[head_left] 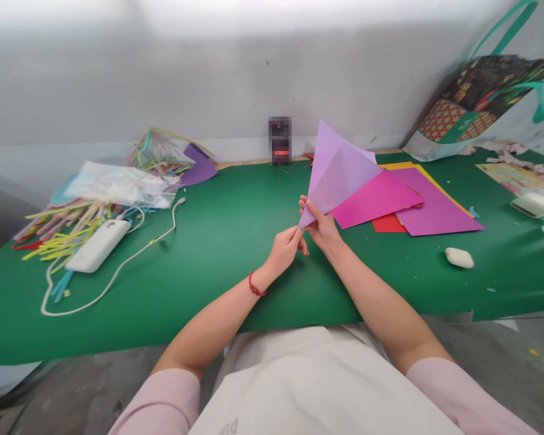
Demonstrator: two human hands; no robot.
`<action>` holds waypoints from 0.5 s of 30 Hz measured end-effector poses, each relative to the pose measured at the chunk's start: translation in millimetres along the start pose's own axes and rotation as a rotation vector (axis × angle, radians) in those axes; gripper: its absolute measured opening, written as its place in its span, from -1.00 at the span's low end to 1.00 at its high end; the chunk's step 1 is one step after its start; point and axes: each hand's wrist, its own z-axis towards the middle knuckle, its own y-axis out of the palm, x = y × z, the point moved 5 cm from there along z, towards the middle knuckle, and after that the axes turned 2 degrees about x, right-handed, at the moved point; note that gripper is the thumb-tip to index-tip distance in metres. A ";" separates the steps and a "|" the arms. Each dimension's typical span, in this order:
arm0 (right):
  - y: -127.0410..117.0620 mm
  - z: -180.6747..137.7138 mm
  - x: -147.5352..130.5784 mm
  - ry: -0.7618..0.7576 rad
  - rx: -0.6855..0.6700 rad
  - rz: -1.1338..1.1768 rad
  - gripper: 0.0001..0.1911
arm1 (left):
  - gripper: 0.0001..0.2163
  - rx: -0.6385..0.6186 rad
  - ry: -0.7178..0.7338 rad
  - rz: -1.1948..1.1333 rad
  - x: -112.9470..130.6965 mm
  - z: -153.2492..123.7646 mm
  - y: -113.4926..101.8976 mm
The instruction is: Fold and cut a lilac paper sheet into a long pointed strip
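Observation:
A lilac sheet of paper (336, 170), folded into a cone-like point, stands above the green table cover (236, 241). My left hand (286, 248), with a red bracelet on its wrist, pinches the paper's lower tip. My right hand (321, 226) grips the same paper just above that tip, fingers wrapped round its edge. Both hands hover a little over the middle of the table.
A stack of pink, purple, red and yellow sheets (403, 199) lies right of the hands. A white power bank (98, 244) with its cable, coloured paper strips (58, 235) and a plastic bag (118, 183) lie left. A white oval object (459, 257) and a patterned bag (476, 96) are right.

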 end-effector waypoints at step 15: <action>-0.3 -0.7 -4.6 -0.034 0.034 -0.001 -0.69 | -0.56 -0.034 -0.102 -0.140 -6.0 1.2 3.4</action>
